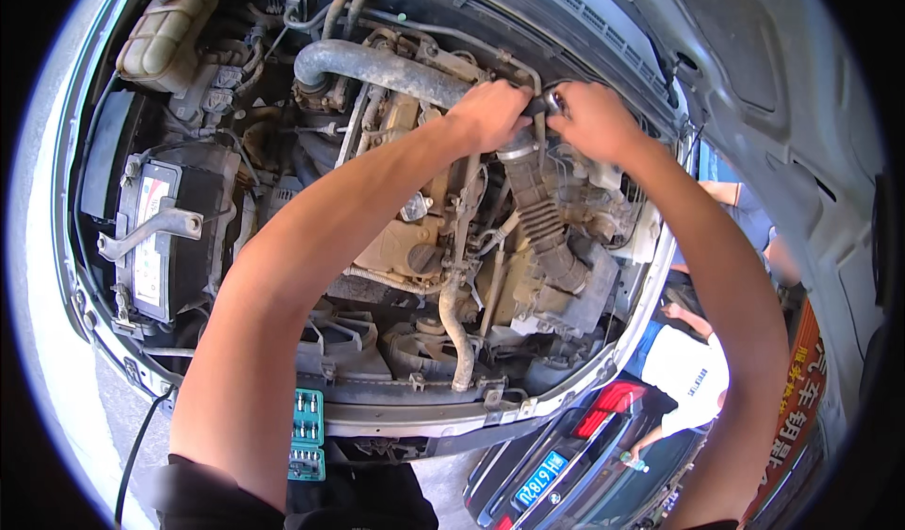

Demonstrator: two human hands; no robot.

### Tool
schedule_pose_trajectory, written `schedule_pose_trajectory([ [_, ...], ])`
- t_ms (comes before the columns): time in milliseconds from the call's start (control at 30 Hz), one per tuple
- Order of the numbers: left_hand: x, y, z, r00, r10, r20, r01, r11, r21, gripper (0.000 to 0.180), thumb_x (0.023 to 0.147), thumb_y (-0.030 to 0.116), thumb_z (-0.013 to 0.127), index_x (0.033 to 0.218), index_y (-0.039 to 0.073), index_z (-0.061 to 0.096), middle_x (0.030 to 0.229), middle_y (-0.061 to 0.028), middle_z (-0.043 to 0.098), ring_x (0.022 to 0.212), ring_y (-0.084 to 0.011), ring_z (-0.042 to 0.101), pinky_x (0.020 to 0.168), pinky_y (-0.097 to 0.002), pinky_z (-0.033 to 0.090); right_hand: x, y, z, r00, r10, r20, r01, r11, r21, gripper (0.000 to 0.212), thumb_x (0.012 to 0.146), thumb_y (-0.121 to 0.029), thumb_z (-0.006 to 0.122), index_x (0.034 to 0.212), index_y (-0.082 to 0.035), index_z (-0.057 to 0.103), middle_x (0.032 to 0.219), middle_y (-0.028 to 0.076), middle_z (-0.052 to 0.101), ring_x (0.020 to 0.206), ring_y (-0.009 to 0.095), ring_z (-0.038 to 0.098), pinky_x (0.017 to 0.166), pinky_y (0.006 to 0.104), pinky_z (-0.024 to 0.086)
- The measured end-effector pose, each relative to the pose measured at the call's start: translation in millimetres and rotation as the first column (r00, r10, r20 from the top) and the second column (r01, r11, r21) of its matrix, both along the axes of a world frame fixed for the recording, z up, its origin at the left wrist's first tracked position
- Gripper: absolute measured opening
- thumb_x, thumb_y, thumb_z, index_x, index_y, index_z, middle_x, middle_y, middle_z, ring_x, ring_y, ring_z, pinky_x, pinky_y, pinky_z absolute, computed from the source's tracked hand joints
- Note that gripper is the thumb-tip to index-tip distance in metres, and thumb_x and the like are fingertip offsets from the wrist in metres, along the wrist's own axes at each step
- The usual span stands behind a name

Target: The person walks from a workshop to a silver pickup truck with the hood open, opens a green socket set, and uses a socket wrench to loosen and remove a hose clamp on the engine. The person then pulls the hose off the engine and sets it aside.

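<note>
Both my arms reach over an open engine bay, and the hands meet near its back edge. My left hand [490, 115] is closed, knuckles up, at the end of a thick grey pipe [377, 66]. My right hand [600, 122] is closed beside it on a tool with a round chrome end [555, 105], which looks like a ratchet. The left fingers press at a dark part next to that chrome end; what they grip is mostly hidden. Just below the hands, a ribbed intake hose [540, 211] runs down toward a grey box. A dusty tan engine cover [401, 250] lies beneath my left forearm.
At the left stand a battery [193, 238] with a metal bracket and a yellowed coolant tank [165, 44]. The raised hood [754, 68] slants along the right. A green socket case [306, 428] sits below the front edge. Beyond are a dark car [556, 469] and people, one white-shirted [683, 370].
</note>
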State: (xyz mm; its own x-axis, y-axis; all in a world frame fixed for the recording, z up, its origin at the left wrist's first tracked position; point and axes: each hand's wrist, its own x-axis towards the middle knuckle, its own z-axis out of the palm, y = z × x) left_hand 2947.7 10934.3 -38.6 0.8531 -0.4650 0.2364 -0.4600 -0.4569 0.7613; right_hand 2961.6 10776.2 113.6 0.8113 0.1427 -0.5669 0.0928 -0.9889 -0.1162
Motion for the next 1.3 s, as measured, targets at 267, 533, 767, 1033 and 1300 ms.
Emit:
schedule_pose_trajectory([
  [267,-4,2,4,0.999,-0.034,0.003,0.034,0.999,-0.008,0.027,0.099,0.021,0.074,0.114,0.000,0.066,0.093,-0.0264,0.075,0.097,-0.0497,0.072,0.086,-0.0572,0.059,-2,-8,-4,0.811,0.545,0.212,-0.444,0.810,-0.384,0.024,0.087,-0.005,0.076,0.111,-0.003,0.072,0.095,0.023,0.078,0.094,0.041,0.078,0.084,0.0496,0.063],
  [533,-10,-7,-5,1.000,-0.009,0.003,0.009,1.000,-0.028,0.029,0.101,0.021,0.072,0.116,-0.001,0.062,0.091,-0.0288,0.074,0.093,-0.0520,0.070,0.083,-0.0585,0.057,-11,-11,-7,0.730,0.602,0.325,-0.489,0.791,-0.367,0.019,0.093,-0.010,0.078,0.109,-0.001,0.072,0.098,0.015,0.081,0.090,0.037,0.079,0.080,0.0488,0.062],
  [767,-12,-18,-13,0.998,0.052,0.044,-0.046,0.991,-0.129,0.023,0.101,0.016,0.070,0.112,0.000,0.057,0.085,-0.0302,0.070,0.088,-0.0546,0.067,0.079,-0.0596,0.055,-13,-14,-7,0.804,0.501,0.320,-0.416,0.858,-0.301,0.019,0.094,-0.010,0.076,0.112,-0.008,0.074,0.100,0.022,0.078,0.095,0.045,0.075,0.081,0.0530,0.062],
  [1033,-15,-20,-16,0.999,0.011,0.034,-0.003,0.970,-0.242,0.028,0.099,0.009,0.069,0.123,-0.001,0.058,0.088,-0.0299,0.072,0.092,-0.0546,0.068,0.080,-0.0586,0.056,-13,-23,-9,0.957,0.254,0.142,-0.248,0.967,-0.062,0.018,0.093,-0.013,0.077,0.110,-0.008,0.076,0.100,0.018,0.081,0.093,0.038,0.079,0.081,0.0505,0.062],
  [1300,-10,-17,-9,0.999,0.036,0.002,-0.036,0.991,-0.127,0.027,0.097,0.014,0.077,0.117,0.001,0.066,0.093,-0.0283,0.074,0.095,-0.0529,0.068,0.084,-0.0567,0.056,-17,-25,-5,0.995,-0.040,0.086,0.031,0.994,0.107,0.017,0.094,-0.017,0.079,0.106,-0.007,0.076,0.097,0.013,0.082,0.085,0.028,0.080,0.087,0.0441,0.065],
])
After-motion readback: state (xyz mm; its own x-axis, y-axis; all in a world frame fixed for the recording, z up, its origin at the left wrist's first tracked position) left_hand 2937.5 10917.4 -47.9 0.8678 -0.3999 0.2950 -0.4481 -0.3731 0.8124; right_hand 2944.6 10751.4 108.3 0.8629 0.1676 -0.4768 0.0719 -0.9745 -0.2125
